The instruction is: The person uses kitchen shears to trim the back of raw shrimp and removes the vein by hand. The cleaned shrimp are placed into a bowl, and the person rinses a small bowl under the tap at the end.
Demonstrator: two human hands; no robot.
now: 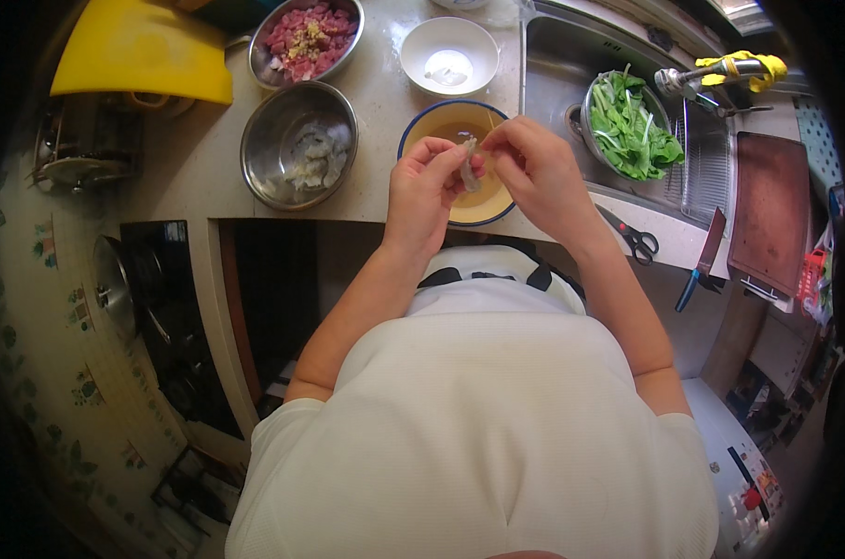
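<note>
Above a yellow enamel bowl with a blue rim (488, 209), my left hand (429, 185) pinches a greyish, translucent piece that looks like a peeled shrimp (471, 171). Close beside it on the right is my right hand (534, 175), thumb and fingertips drawn together near the piece; whether they grip something small is too fine to tell. Cloudy liquid lies in the enamel bowl. To the left, a steel bowl (251, 150) contains more greyish shrimp-like pieces (314, 157). A white bowl (488, 59) with a little white substance inside stands behind the enamel bowl.
A metal bowl of diced raw meat (307, 42) stands at the back left. In the sink (555, 63) sits a bowl of leafy greens (635, 129) near the faucet (674, 80). Scissors (632, 237), a knife (705, 255) overhanging the counter edge and a brown cutting board (770, 209) lie rightward.
</note>
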